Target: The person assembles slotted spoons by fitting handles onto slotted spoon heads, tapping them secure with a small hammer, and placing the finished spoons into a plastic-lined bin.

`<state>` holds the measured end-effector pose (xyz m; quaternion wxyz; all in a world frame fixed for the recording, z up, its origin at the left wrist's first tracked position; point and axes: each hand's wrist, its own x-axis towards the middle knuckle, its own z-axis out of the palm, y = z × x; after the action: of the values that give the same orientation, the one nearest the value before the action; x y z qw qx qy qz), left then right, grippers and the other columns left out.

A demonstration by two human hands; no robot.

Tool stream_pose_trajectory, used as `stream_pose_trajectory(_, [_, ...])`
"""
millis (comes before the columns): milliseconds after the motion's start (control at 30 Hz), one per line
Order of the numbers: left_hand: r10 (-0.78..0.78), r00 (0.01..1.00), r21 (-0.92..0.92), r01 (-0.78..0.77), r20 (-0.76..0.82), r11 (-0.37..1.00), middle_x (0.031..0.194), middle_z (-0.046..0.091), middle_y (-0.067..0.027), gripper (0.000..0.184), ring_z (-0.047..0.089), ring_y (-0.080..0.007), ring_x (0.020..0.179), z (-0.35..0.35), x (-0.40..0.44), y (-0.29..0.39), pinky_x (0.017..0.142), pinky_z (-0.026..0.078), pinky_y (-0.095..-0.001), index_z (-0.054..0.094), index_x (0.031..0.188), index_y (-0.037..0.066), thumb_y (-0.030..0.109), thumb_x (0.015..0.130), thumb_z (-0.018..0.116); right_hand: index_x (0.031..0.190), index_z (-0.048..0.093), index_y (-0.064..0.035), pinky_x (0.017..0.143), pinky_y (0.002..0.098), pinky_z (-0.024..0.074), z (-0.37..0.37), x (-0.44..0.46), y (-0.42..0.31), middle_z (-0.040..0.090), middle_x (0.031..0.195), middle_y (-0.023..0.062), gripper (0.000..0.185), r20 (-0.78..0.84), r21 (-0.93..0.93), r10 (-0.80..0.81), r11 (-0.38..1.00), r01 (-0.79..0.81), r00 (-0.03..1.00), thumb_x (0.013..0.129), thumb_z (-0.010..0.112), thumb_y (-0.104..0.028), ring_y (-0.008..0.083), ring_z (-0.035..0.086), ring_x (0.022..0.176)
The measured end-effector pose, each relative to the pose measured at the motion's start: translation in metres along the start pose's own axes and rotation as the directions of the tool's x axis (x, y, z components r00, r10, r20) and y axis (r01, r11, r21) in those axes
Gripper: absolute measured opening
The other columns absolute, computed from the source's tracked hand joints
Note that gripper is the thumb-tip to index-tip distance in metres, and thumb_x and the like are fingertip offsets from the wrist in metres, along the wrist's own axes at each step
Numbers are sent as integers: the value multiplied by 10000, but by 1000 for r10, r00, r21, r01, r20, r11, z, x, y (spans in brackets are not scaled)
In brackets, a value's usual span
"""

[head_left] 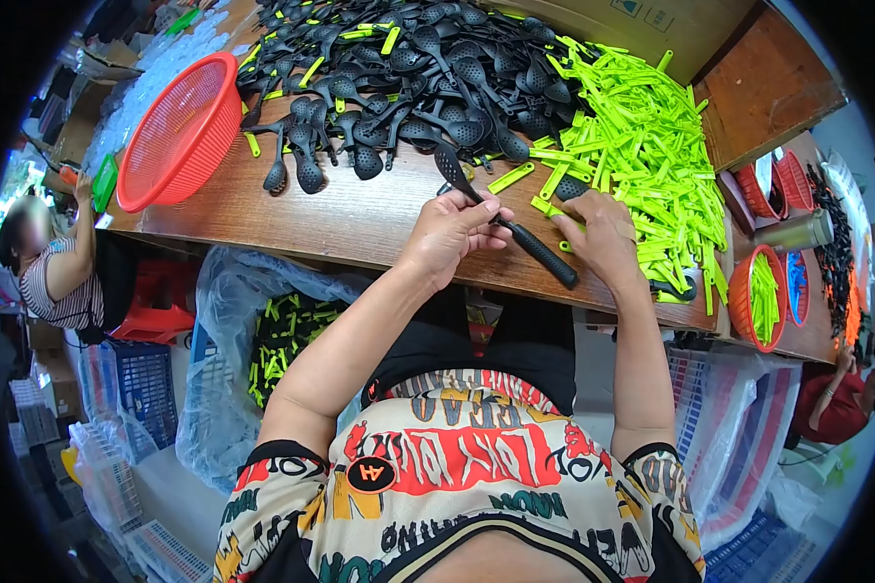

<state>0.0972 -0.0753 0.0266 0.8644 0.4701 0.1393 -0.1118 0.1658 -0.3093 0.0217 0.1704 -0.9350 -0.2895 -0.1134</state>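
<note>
So the black slotted spoon [538, 255] is up in your left hand [460, 233], over the near part of the counter [369, 216]. Taking 12 as straight away from you, its perforated head points between 10 and 11, and the ribbed handle runs back between 4 and 5, end close to the front edge. Long axis is one clean diagonal across your front.

Left grip: thumb and fingers closed in a pinch around the shaft below the head. Right hand [601, 236] is just past the handle at 3 o'clock, fingers curled loosely down at the edge of the green strips [651, 146]. Can't tell if that grip actually has one or is only touching, since the fingertips are partly hidden.

My read is you're at the "hold a spoon, sort out a strip" step. The move from here calls for keeping the left steady and getting one strip cleanly separated on the right.

Further out from the spoon: big pile of black spoons [428, 58] at 11, green heap at 2, red basket [214, 126] tilted between 9 and 10, plastic-lined bin of black and green pieces [287, 340] down at 8.
</note>
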Motion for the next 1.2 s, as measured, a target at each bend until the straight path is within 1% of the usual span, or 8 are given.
stream_pose_trajectory(300, [-1, 1000, -6, 1, -16, 1000, 1010, 683, -151, 175, 693, -209, 823, 2, -3, 1, 718, 583, -305, 569, 1059, 14, 143, 959, 631, 852, 702, -88, 757, 409, 451, 3, 2, 4, 658, 869, 85, 159, 33, -90, -99, 991, 102, 994, 752, 755, -200, 271, 619, 896])
stream_pose_trajectory(367, [4, 1000, -4, -5, -26, 1000, 1010, 683, -150, 178, 693, -209, 822, 3, -4, 2, 718, 583, -306, 567, 1062, 14, 145, 959, 630, 831, 688, -75, 768, 421, 464, 2, 3, 5, 653, 865, 102, 163, 64, 20, -41, 999, 40, 997, 747, 760, -195, 290, 620, 877])
stream_pose_trajectory(633, [26, 996, 78, -32, 80, 996, 1144, 648, -175, 205, 685, -233, 898, 19, 4, 1, 766, 579, -324, 529, 1116, -13, 138, 986, 580, 835, 675, -52, 793, 423, 495, 7, 5, 8, 654, 863, 118, 155, 46, 116, 7, 993, -13, 999, 757, 741, -168, 314, 629, 892])
stream_pose_trajectory(733, [-56, 991, 146, 38, 119, 988, 1214, 600, -188, 170, 683, -262, 916, 29, 26, -5, 802, 586, -355, 496, 1091, -18, 130, 1011, 523, 846, 681, -52, 800, 414, 499, 8, 5, 9, 662, 872, 117, 144, 39, 168, 10, 986, -17, 999, 763, 730, -157, 315, 634, 903])
stream_pose_trajectory(900, [-136, 985, 189, 114, 107, 975, 1054, 594, -138, 174, 702, -277, 839, 36, 57, -17, 744, 625, -373, 488, 1115, -18, 132, 1026, 475, 845, 694, -53, 804, 412, 502, 9, 4, 9, 671, 876, 117, 123, 46, 190, 80, 978, -88, 996, 783, 711, -157, 315, 641, 896])
stream_pose_trajectory(1033, [-155, 981, 182, 132, 117, 974, 1066, 597, -142, 198, 701, -279, 837, 38, 56, -15, 745, 622, -372, 485, 1137, -25, 138, 1027, 476, 829, 713, -59, 802, 412, 502, 13, 1, 10, 668, 874, 117, 121, -7, 160, 72, 985, -70, 997, 797, 705, -176, 311, 642, 883])
stream_pose_trajectory(1100, [-33, 997, 223, 17, 70, 975, 1072, 598, -150, 205, 703, -284, 840, 43, 48, -13, 746, 621, -376, 481, 1146, -31, 135, 1027, 473, 844, 711, -63, 801, 411, 502, 16, 0, 9, 666, 869, 115, 118, -36, 186, 78, 980, -70, 996, 801, 702, -173, 307, 642, 881])
stream_pose_trajectory(1200, [-51, 996, 261, 29, 75, 965, 1076, 598, -158, 209, 703, -306, 862, 44, 49, -10, 749, 619, -387, 478, 1148, -38, 131, 1025, 476, 860, 708, -65, 795, 409, 502, 15, 0, 6, 664, 867, 112, 119, -32, 186, 83, 980, -75, 996, 805, 699, -169, 300, 643, 878])
